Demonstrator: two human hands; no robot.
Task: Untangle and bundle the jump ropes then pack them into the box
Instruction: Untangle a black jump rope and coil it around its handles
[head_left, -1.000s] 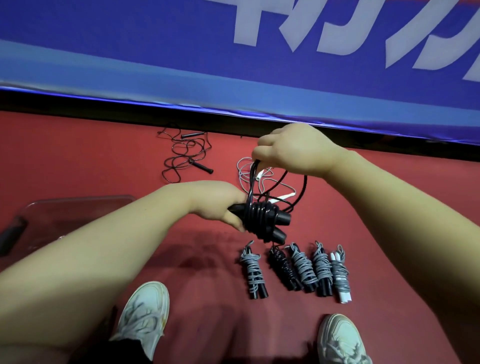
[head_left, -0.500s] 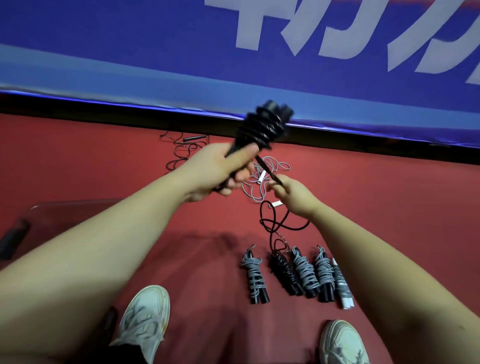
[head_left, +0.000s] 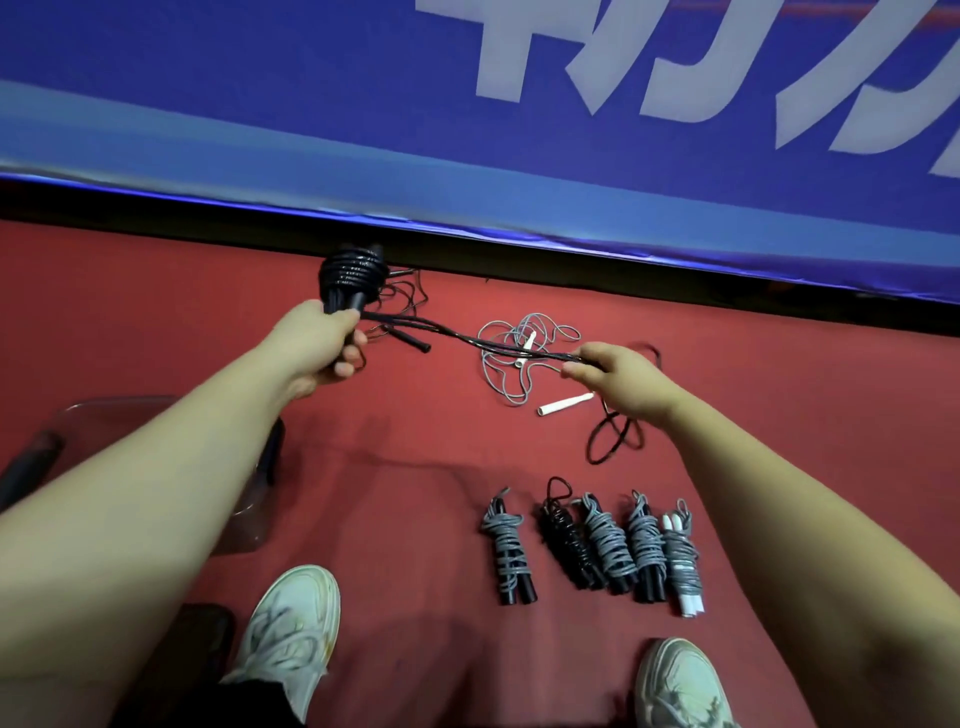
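My left hand (head_left: 324, 343) grips the two black handles of a black jump rope (head_left: 353, 278), with coils wound round their upper part. Its cord stretches taut to the right, where my right hand (head_left: 618, 382) pinches it; a loose loop of the same cord (head_left: 610, 441) hangs below that hand onto the floor. A loose grey rope with white handles (head_left: 524, 358) lies on the red floor between my hands. Another tangled black rope (head_left: 405, 312) lies behind my left hand. Several bundled ropes (head_left: 592, 551) lie in a row near my feet.
A clear plastic box (head_left: 249, 519) sits at the left, mostly hidden under my left forearm. A blue banner (head_left: 467, 130) runs along the back of the red floor. My two white shoes (head_left: 291, 634) are at the bottom.
My left hand has moved left and lowered with the wrapped handles. My right hand has swung out to the right, pulling the cord taut between both hands.
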